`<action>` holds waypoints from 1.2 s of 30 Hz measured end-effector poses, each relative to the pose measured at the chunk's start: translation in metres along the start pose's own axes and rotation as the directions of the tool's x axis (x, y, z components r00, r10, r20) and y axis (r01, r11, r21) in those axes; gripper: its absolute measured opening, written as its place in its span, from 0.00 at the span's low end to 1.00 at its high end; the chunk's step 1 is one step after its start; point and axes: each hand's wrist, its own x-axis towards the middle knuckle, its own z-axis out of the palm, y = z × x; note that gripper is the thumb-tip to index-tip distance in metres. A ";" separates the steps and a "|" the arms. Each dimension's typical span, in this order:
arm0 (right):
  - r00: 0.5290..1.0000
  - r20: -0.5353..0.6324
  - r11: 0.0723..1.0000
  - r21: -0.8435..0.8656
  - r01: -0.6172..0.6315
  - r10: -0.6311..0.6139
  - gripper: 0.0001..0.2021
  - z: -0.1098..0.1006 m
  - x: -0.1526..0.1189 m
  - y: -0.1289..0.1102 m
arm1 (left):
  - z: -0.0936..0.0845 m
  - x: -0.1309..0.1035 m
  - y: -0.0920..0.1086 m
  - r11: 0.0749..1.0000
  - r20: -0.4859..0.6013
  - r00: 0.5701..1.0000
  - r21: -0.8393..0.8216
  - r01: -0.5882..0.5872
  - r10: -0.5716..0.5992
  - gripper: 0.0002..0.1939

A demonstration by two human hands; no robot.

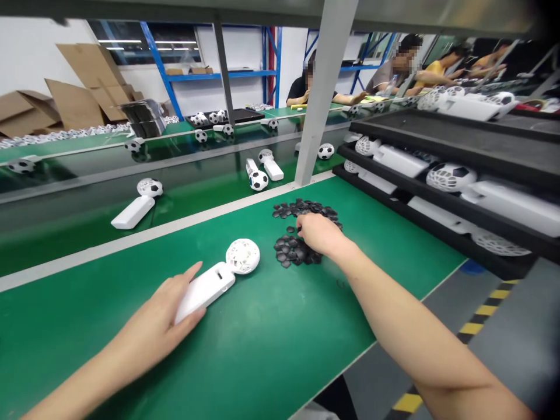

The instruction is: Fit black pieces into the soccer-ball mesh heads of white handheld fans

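Note:
My left hand (168, 315) grips the handle of a white handheld fan (207, 291), thumb on one side and fingers on the other. The fan lies on the green tabletop (245, 344), its round football-shaped head pointing away to the right and bare of black patches. Over two piles of small black plastic patches (297, 249), my right hand (321, 233) reaches down with thumb and fingertips pinched together. Whether a patch sits in that pinch is hidden by the fingers.
Beyond a pale rail, a green conveyor belt (192, 216) carries several football-headed fans (133, 211). A metal post (321, 99) rises at the table's far edge. Stacked black trays (415, 175) of fans stand on the right. Several people sit along the line at the back.

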 end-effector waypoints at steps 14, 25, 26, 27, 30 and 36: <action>0.943 -0.132 0.633 0.712 0.304 -0.305 0.06 0.011 -0.007 -0.017 | 0.012 0.064 0.057 0.957 0.052 0.969 0.153 -0.245 0.240 0.38; 0.771 -0.361 0.564 0.532 0.632 -0.524 0.04 0.002 -0.033 -0.039 | 0.016 0.068 0.057 0.991 -0.007 0.992 0.026 -0.128 0.128 0.37; 0.759 -0.355 0.557 0.523 0.645 -0.546 0.04 0.002 -0.034 -0.040 | 0.016 0.068 0.056 0.990 -0.030 0.990 0.016 -0.138 0.138 0.38; 0.744 -0.352 0.549 0.512 0.661 -0.567 0.04 0.004 -0.035 -0.041 | 0.017 0.067 0.055 0.988 -0.051 0.987 0.004 -0.152 0.152 0.39; 0.698 -0.384 0.537 0.451 0.713 -0.604 0.03 0.010 -0.035 -0.045 | 0.017 0.066 0.054 0.983 -0.071 0.981 -0.037 -0.181 0.178 0.41; 0.706 -0.429 0.534 0.462 0.708 -0.563 0.04 0.019 -0.032 -0.052 | 0.014 0.064 0.057 0.980 -0.056 0.981 -0.058 -0.190 0.187 0.35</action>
